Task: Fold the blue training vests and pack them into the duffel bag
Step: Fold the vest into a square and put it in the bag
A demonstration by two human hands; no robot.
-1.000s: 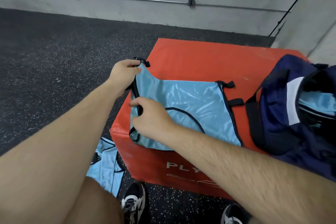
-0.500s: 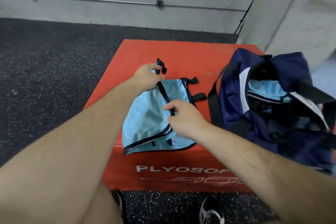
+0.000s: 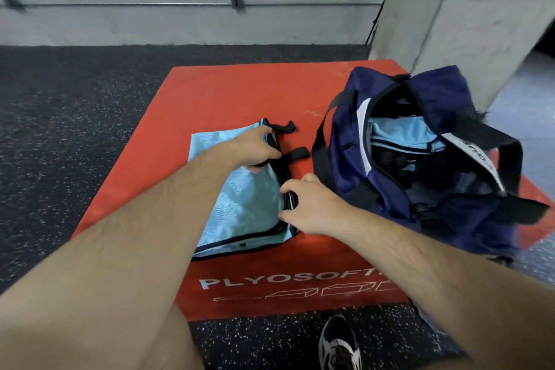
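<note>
A folded light-blue mesh training vest with black trim (image 3: 240,204) lies on a red padded plyo box (image 3: 210,93). The left hand (image 3: 256,146) grips its far right corner beside two black straps (image 3: 295,140). The right hand (image 3: 313,204) pinches the right edge nearer the person. Just beside it stands an open navy fabric duffel bag (image 3: 345,171) holding more blue vests (image 3: 399,129).

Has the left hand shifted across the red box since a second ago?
Yes. The left hand has travelled rightwards from the left edge of the red box toward the duffel bag, now gripping the folded vest beside its black straps.
</note>
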